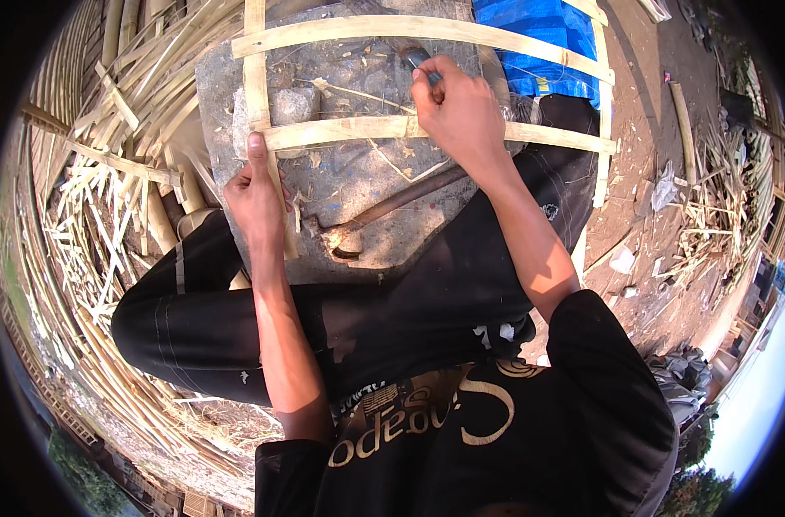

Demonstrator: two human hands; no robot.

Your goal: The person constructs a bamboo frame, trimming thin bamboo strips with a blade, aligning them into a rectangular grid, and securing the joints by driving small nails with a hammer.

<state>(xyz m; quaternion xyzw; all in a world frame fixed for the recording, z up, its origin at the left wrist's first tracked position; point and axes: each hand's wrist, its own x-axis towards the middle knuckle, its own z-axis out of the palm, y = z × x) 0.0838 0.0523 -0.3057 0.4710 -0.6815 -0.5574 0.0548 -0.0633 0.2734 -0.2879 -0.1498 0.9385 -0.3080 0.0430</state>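
Observation:
A lattice frame of pale split-bamboo strips (349,131) lies across a grey stone slab (358,177) in front of me. My left hand (256,194) grips the frame's near left corner, its thumb pressed on top of the crossing and its fingers curled beneath. Over the near crosswise strip, my right hand (461,112) is closed on a slim dark object (418,59). Only a short end of it shows past the fingers, so its kind is unclear. Between my hands and my lap, a long brown stick-like handle (392,202) rests slantwise on the slab.
Piles of split bamboo (108,233) cover the ground at left. A blue plastic sheet (543,43) lies beneath the frame's far right part. More bamboo scraps (720,211) are heaped at right on brown soil. A stone block (293,105) sits under the frame.

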